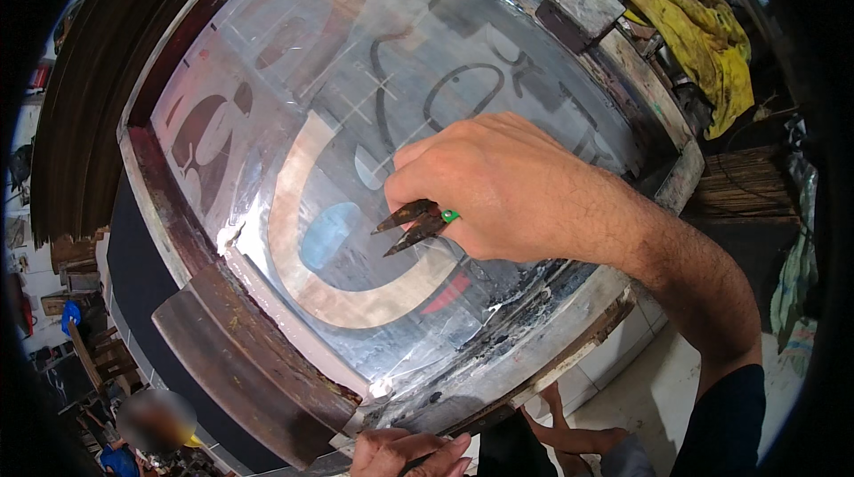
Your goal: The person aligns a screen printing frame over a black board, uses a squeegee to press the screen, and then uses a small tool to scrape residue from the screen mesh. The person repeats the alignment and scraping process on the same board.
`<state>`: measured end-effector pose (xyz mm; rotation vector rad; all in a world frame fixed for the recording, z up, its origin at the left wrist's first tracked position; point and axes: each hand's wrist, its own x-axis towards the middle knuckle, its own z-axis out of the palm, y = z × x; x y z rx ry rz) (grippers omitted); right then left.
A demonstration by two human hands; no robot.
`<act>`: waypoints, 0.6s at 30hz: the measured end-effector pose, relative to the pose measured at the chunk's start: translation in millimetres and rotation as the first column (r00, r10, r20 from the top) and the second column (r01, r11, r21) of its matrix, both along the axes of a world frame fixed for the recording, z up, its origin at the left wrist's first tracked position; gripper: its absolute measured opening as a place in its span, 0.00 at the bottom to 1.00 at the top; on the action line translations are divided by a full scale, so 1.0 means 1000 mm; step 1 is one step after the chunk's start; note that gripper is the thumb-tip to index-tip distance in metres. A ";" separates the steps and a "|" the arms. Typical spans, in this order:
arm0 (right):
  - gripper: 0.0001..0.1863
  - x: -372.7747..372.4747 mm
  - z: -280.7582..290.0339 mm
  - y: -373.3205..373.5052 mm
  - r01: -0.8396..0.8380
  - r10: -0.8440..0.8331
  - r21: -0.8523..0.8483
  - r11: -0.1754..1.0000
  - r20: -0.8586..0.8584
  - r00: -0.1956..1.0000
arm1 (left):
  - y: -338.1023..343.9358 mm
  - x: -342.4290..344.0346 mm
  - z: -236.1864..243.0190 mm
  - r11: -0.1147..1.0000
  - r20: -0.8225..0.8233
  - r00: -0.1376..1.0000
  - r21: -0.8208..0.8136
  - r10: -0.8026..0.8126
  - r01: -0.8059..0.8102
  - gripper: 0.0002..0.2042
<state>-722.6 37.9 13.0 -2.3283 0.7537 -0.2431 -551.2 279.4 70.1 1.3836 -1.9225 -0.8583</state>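
My right hand [480, 188] is closed around small rusty scissors [405, 219] with a green handle piece, blades pointing down-left, over a framed translucent screen [276, 85] with dark shapes and lettering. Whether my fingertips touch the screen is hidden. A pale U-shaped band [294, 183] and a light-blue oval [329, 237] show on the screen near the blades. My left hand [409, 455] is curled on the frame's near edge [569, 352]. A long brown bar [222, 352] lies along the frame's lower-left side.
Metal blocks [583, 10] and a crumpled yellow cloth [685, 41] sit along the top right. Stacked dark boards [738, 183] stand at right, more frames [80, 103] at left. A blurred person [156, 424] is at lower left; bare legs [569, 441] show below the frame.
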 end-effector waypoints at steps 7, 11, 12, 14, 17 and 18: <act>0.07 0.004 -0.004 0.000 0.005 -0.004 -0.012 1.000 0.024 1.000 | 0.001 -0.001 0.002 1.000 -0.012 1.000 0.006 0.020 -0.020 0.14; 0.07 0.005 -0.005 -0.001 0.007 -0.007 -0.016 1.000 0.033 0.999 | 0.003 -0.001 0.001 1.000 -0.009 1.000 0.008 0.013 -0.013 0.15; 0.07 0.005 -0.005 -0.001 0.006 -0.006 -0.010 1.000 0.041 0.999 | 0.003 -0.001 0.001 1.000 -0.011 1.000 0.012 0.015 -0.015 0.15; 0.07 0.006 -0.004 -0.001 0.004 -0.003 -0.017 1.000 0.019 1.000 | 0.004 -0.001 0.001 1.000 -0.009 1.000 0.013 0.012 -0.012 0.15; 0.07 0.006 -0.003 -0.001 0.008 -0.008 -0.011 1.000 0.012 1.000 | 0.005 -0.001 0.000 1.000 -0.008 1.000 0.003 0.008 -0.008 0.15; 0.08 0.006 -0.003 -0.001 0.010 -0.010 -0.017 1.000 0.020 1.000 | 0.005 -0.001 -0.001 1.000 -0.015 1.000 -0.002 0.013 -0.013 0.15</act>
